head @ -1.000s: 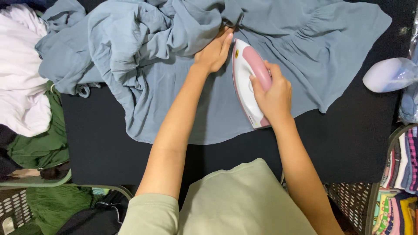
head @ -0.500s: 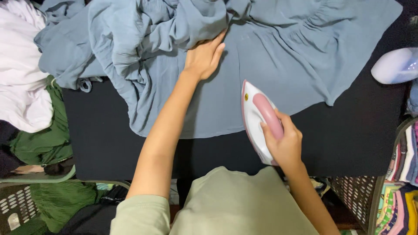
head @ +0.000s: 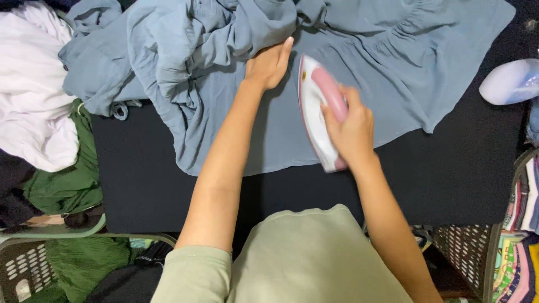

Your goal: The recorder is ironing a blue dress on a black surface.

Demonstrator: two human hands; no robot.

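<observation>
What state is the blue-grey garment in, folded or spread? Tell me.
Partly spread: the blue-grey garment lies flat under the iron and right hand, but is bunched beyond the left hand.

Single head-worn view, looking steeply down, close over black ironing surface point(head: 449, 168), no second view

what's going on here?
A person is ironing a blue-grey garment spread on a black board. The right hand grips the pink handle of a white iron resting on the fabric. The left hand lies flat on the cloth beside the iron's tip. White laundry and green laundry are piled to the left.
</observation>
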